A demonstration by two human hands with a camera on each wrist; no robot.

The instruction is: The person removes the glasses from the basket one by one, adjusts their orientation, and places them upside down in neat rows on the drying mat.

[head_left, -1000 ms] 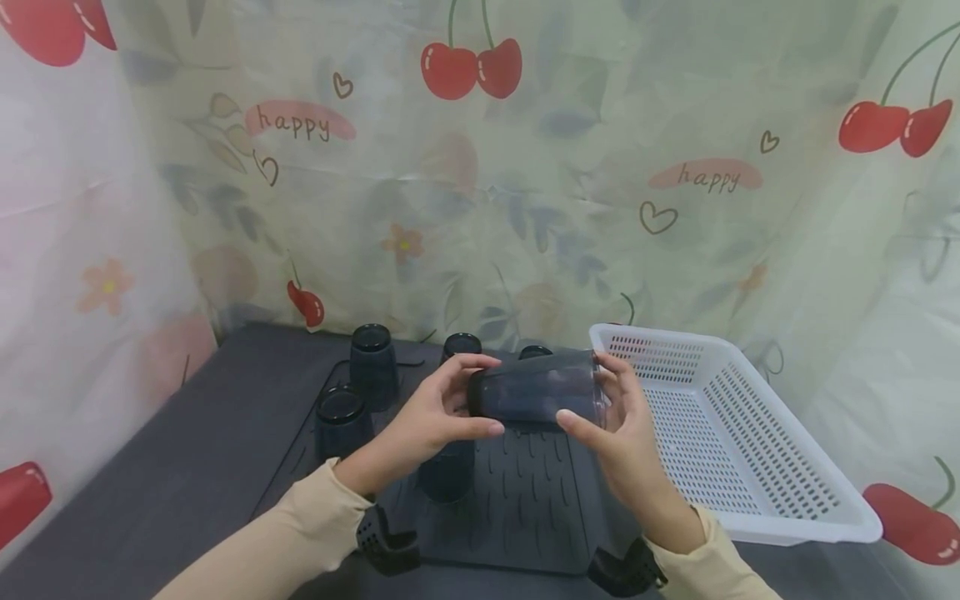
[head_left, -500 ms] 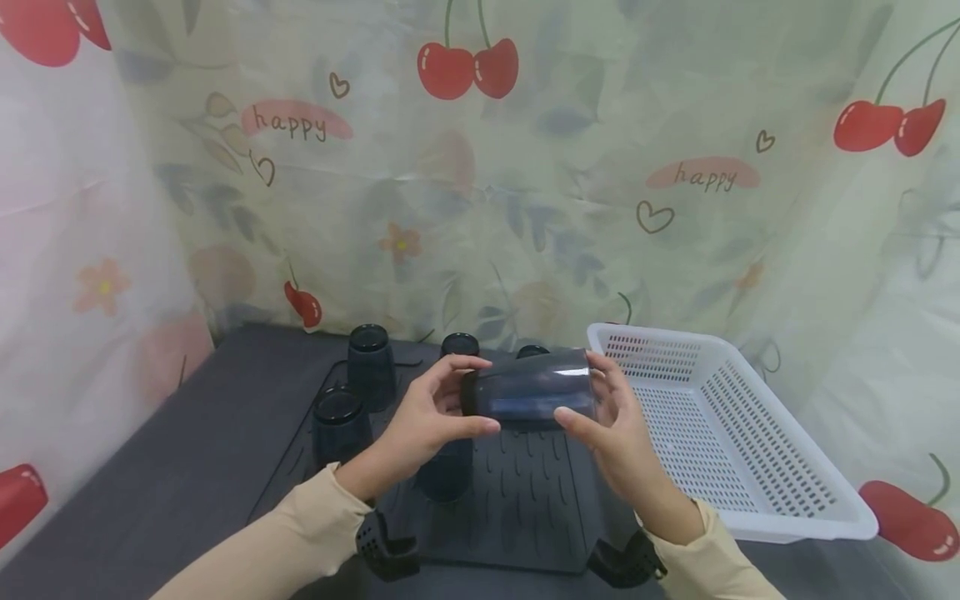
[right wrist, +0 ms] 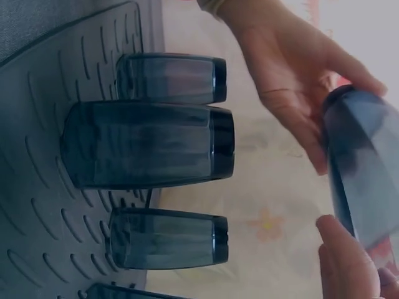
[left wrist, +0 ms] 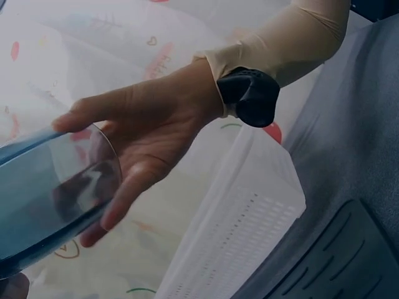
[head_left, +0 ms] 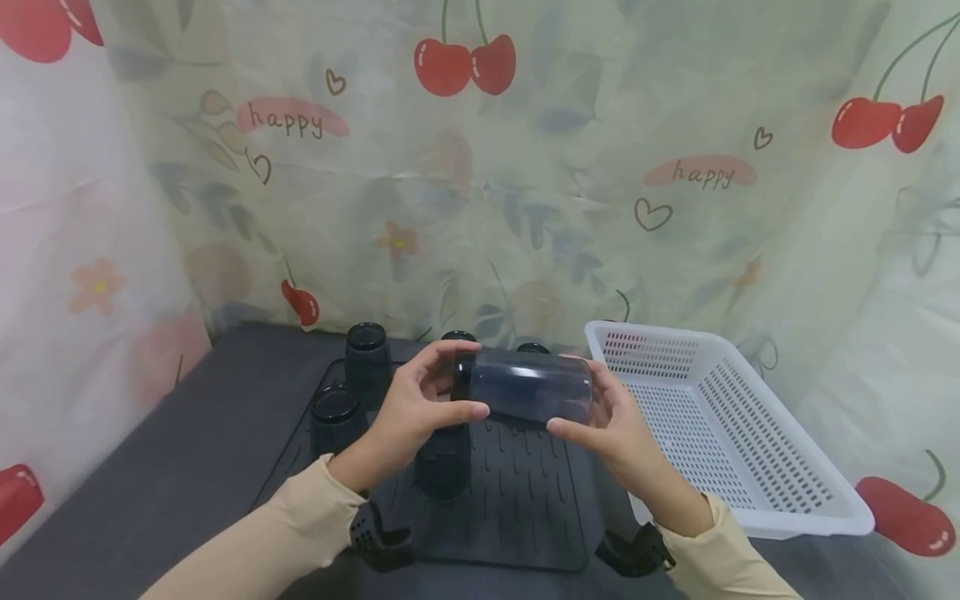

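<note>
A dark tinted drinking glass (head_left: 528, 385) lies sideways in the air between both hands, above the drying mat. Its thick base is in my left hand (head_left: 408, 400), thumb in front and fingers behind. My right hand (head_left: 618, 433) holds the rim end between thumb and fingers. In the left wrist view the right hand (left wrist: 156, 121) grips around the clear rim of the glass (left wrist: 56, 187). The right wrist view shows the left hand (right wrist: 290, 75) at the base of the glass (right wrist: 365, 162), and the right hand's fingers (right wrist: 349, 255) below.
Several matching glasses stand upside down on the black ridged mat (head_left: 517, 517), including one at the back left (head_left: 367, 362), one at the front left (head_left: 336, 421) and one below the hands (head_left: 444, 471). A white perforated basket (head_left: 787, 529) stands at right. A patterned curtain hangs behind.
The held glass has tilted so its rim end sits lower, and it has shifted slightly left with both hands. Its visible side has changed a little. Both hands still hold it.
</note>
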